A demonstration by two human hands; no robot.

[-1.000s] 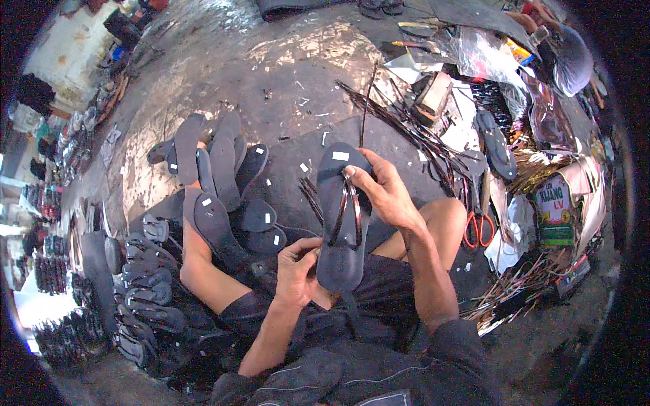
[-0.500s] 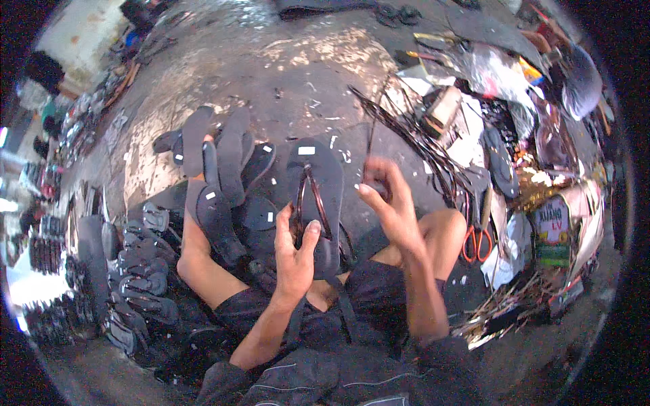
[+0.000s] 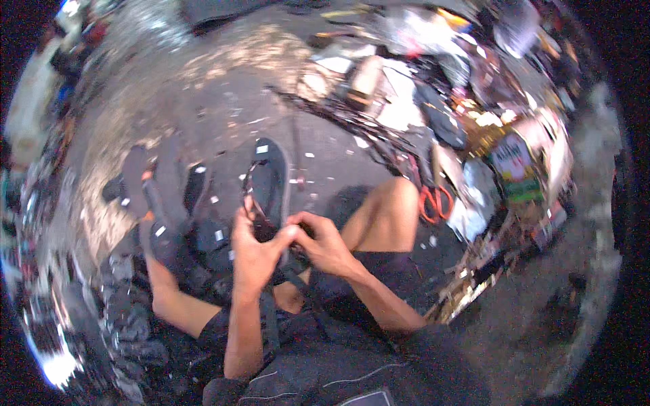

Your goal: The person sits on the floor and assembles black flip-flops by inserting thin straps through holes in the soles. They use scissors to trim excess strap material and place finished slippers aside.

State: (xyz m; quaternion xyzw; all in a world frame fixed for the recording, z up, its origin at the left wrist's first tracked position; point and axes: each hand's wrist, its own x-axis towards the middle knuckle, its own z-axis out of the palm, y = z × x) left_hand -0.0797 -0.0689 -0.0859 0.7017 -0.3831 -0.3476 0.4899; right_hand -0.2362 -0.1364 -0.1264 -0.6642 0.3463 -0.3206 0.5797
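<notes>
A black flip-flop [image 3: 274, 177] with a white label near its toe and a dark shiny strap [image 3: 249, 183] is held in front of me, tilted. My left hand [image 3: 252, 252] wraps the heel half, its fingers at the strap and its thumb reaching across toward the right. Against that thumb, at the sandal's right edge, my right hand [image 3: 325, 245] is closed in a pinch. Whatever lies between its fingertips is hidden. Left of the held sandal lie several more black flip-flops [image 3: 172, 179], some with small white labels.
Orange-handled scissors [image 3: 435, 204] lie right of my bent right knee [image 3: 393, 203]. Beyond them are a bundle of dark strips [image 3: 338, 118], a green and white package [image 3: 516, 169], papers and scraps. Dark sandals or soles [image 3: 128, 318] pile up at the lower left.
My right hand has come down and left to meet my left hand at the sandal's edge. The sandal has tilted. The whole view has swung, with some blur.
</notes>
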